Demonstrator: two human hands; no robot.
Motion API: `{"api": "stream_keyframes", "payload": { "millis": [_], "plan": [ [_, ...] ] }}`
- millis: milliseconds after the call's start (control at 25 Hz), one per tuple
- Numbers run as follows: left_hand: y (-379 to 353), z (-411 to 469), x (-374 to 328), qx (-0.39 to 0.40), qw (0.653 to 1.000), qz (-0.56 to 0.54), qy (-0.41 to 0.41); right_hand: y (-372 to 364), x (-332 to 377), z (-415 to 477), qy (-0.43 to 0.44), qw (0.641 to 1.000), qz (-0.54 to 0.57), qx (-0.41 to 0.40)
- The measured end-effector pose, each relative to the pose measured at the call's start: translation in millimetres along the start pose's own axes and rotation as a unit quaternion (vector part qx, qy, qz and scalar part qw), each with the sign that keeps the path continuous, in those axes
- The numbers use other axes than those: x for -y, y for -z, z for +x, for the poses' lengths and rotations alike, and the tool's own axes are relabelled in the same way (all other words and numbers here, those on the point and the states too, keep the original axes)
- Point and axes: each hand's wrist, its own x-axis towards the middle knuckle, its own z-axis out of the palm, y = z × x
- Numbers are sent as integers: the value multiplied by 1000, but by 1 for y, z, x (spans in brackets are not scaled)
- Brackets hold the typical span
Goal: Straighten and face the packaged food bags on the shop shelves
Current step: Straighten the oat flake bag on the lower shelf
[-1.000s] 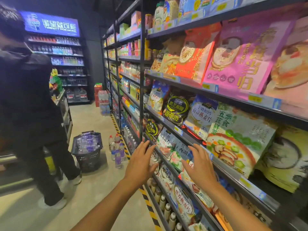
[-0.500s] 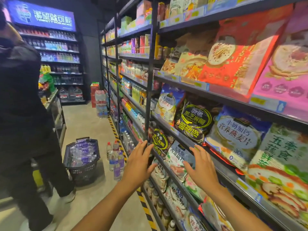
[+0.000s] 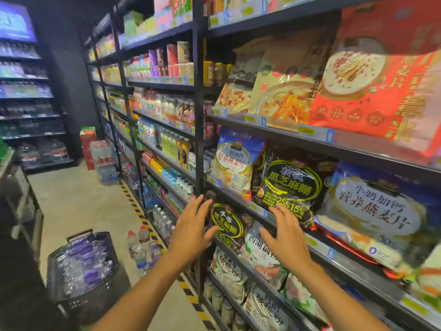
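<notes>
Reaching toward the small black bag [image 3: 228,224], both hands are spread flat and hold nothing: the left hand [image 3: 191,231] is at its left edge, whether touching I cannot tell, and the right hand [image 3: 287,237] hovers to its right, in front of the shelf rail [image 3: 317,244]. That bag stands on the shelf below the rail, leaning and part hidden. Above the rail, the big black bag [image 3: 292,187] tilts and the blue bag [image 3: 235,163] leans, so I judge most facing undone. Since half a second ago the view has swung left along the aisle; the hands stayed open.
</notes>
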Motion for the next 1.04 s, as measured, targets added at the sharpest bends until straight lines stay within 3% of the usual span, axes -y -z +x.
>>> {"api": "stream_keyframes", "payload": {
  "millis": [480,840,1040],
  "plan": [
    [-55,211,61,28,985,-167,36,-82,-19,174,-62,995,76,30],
    [-105,345,88,48,938,-336,71,-133,-13,251,-178,974,136,37],
    [-139,407,119,72,912,-378,139,-158,0,275,-245,959,143,18]
  ]
}}
